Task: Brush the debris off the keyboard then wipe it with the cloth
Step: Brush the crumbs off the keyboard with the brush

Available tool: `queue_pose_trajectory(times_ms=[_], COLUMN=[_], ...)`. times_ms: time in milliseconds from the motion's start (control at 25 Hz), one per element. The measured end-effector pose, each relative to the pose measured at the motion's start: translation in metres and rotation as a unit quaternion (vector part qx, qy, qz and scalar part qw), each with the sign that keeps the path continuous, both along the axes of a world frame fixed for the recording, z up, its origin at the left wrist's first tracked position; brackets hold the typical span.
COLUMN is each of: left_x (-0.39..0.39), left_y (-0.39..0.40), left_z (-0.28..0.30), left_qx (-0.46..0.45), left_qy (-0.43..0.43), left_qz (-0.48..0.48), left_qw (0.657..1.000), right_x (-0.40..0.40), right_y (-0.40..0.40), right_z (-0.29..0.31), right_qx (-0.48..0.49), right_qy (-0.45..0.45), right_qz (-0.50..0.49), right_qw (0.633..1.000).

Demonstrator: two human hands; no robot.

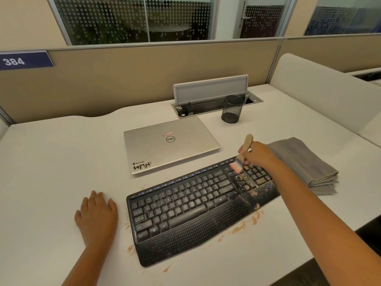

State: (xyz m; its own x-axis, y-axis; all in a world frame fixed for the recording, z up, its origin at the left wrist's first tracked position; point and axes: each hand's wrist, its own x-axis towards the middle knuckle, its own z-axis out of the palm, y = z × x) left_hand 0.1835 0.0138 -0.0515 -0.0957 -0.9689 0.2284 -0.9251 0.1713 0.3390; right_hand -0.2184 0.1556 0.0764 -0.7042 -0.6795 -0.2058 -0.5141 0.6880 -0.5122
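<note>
right hand [256, 154] grips brush [243, 153] | bristles on keyboard [198, 205] numpad

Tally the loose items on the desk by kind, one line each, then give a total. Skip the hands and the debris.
Keyboard: 1
Brush: 1, held in the right hand
Folded cloth: 1
Laptop: 1, closed
Mesh pen cup: 1
Total: 5
</note>
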Motion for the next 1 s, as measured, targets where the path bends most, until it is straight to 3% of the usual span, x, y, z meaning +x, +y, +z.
queue_pose_trajectory(times_ms=[200,400,560,640,800,920,1000], left_x=[0.0,0.0,0.0,0.0,0.001,0.0,0.0], left_y=[0.0,0.0,0.0,0.0,0.0,0.0,0.0], left_z=[0.001,0.001,0.0,0.0,-0.001,-0.001,-0.001], left_qx=[0.003,-0.001,0.007,0.004,-0.001,0.0,-0.002], left_qy=[0.005,0.004,0.002,0.002,0.008,0.004,0.0], left_qz=[0.001,-0.001,-0.001,-0.002,-0.001,0.0,-0.002], left_qw=[1.0,1.0,1.0,1.0,1.0,1.0,1.0], right_x=[0.017,0.013,0.003,0.004,0.005,0.003,0.006], right_y=[-0.006,0.005,0.01,0.005,0.002,0.006,0.005], right_z=[0.008,0.007,0.024,0.031,0.018,0.019,0.026], right_qx=[-0.023,-0.002,0.089,0.074,0.009,0.078,0.081], right_qy=[-0.048,0.039,0.063,0.083,0.038,-0.002,0.026], right_qz=[0.064,0.045,0.03,0.036,0.067,0.078,0.099], right_qw=[0.997,0.998,0.994,0.993,0.997,0.994,0.991])
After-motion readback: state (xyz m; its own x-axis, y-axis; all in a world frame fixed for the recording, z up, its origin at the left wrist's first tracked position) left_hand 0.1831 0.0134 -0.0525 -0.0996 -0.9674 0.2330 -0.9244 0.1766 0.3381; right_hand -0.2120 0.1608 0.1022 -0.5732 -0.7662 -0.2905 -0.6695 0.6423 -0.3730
